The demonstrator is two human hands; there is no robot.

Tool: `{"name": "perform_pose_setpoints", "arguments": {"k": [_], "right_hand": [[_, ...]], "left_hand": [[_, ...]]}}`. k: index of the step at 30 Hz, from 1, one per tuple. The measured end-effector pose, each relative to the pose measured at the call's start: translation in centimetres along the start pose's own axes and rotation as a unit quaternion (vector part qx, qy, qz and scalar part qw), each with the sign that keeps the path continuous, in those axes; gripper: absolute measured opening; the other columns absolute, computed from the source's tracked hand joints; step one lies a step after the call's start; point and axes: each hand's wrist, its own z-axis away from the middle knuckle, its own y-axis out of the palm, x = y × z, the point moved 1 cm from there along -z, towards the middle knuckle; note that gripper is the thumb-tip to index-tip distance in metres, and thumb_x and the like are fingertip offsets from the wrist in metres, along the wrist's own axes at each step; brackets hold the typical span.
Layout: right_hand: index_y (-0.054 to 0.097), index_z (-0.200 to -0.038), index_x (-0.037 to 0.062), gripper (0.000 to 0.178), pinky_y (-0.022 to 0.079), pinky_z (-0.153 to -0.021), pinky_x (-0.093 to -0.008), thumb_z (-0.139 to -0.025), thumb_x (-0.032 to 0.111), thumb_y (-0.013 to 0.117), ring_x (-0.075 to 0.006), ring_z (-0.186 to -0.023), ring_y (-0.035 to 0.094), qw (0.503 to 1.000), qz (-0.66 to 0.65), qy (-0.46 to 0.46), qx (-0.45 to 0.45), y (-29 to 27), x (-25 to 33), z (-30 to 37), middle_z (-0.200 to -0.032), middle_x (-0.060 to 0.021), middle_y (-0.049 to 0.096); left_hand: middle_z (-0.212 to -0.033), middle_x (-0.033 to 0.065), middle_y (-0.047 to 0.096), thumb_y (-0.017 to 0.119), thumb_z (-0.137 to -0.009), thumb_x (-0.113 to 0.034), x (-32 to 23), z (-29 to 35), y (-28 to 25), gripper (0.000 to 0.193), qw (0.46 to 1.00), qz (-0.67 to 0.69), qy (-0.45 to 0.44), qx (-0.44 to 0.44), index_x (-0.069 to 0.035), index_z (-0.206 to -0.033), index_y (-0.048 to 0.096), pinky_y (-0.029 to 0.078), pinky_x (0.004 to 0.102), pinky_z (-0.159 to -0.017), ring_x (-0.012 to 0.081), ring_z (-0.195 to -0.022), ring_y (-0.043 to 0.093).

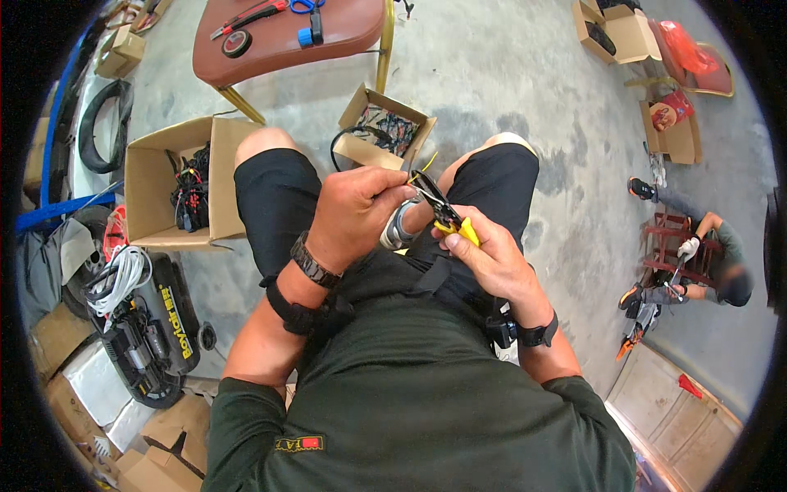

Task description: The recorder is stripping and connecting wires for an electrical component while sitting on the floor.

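My right hand is closed around the yellow handles of a wire stripper, whose dark metal jaws point up and left. My left hand is pinched shut right at the jaws, on a thin wire mostly hidden by the fingers. A short yellow wire end sticks out past the jaws. From behind my left hand a black cable curves up to a small cardboard box on the floor, which holds many cut wire pieces and connectors. Both hands are above my lap.
At left stands a larger cardboard box with black and red wiring. A brown chair ahead carries a utility knife, tape and blue-handled scissors. An air compressor lies at lower left. Another person works at far right, beside a red stool.
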Motion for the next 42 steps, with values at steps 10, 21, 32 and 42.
{"name": "perform_pose_setpoints", "arguments": {"k": [10,21,32,42], "right_hand": [[0.05,-0.128,0.0004,0.033,0.048,-0.091,-0.0294,-0.099,0.014,0.053,-0.0133,-0.1,0.058,1.0,0.01,-0.021,0.011,-0.2,-0.7,0.2,-0.109,-0.0059,0.062],[0.053,-0.124,0.001,0.035,0.049,-0.086,-0.0362,-0.091,0.01,0.059,-0.033,-0.1,0.064,0.983,0.157,-0.083,-0.052,-0.1,-0.3,0.4,-0.108,-0.0181,0.063],[0.053,-0.123,0.0022,0.035,0.05,-0.085,-0.0368,-0.09,0.009,0.06,-0.0337,-0.1,0.064,0.979,0.181,-0.075,-0.053,0.1,0.2,0.4,-0.108,-0.0187,0.064],[0.052,-0.123,0.002,0.035,0.05,-0.085,-0.0373,-0.09,0.007,0.06,-0.0355,-0.102,0.063,0.978,0.183,-0.084,-0.049,0.4,0.7,0.5,-0.109,-0.0194,0.063]], "left_hand": [[-0.077,0.0121,0.069,0.073,-0.079,-0.003,-0.4,-0.2,0.4,0.014,1.0,-0.005,0.015,0.005,0.003,-0.091,0.068,0.051,0.0268,-0.058,0.0169,-0.063,0.067],[-0.074,0.0127,0.068,0.073,-0.08,-0.009,-0.8,-0.2,0.7,0.014,0.999,-0.032,0.005,0.014,0.002,-0.087,0.069,0.049,0.0292,-0.057,0.0204,-0.062,0.066],[-0.074,0.0136,0.067,0.074,-0.079,-0.012,-0.8,-0.2,0.3,0.014,0.999,-0.035,-0.015,0.016,0.0,-0.085,0.069,0.048,0.0313,-0.057,0.0235,-0.063,0.065],[-0.074,0.0147,0.067,0.075,-0.079,-0.015,-1.0,-0.2,0.2,0.016,0.999,-0.034,-0.021,0.017,0.0,-0.083,0.07,0.049,0.032,-0.058,0.0246,-0.063,0.066]]}}
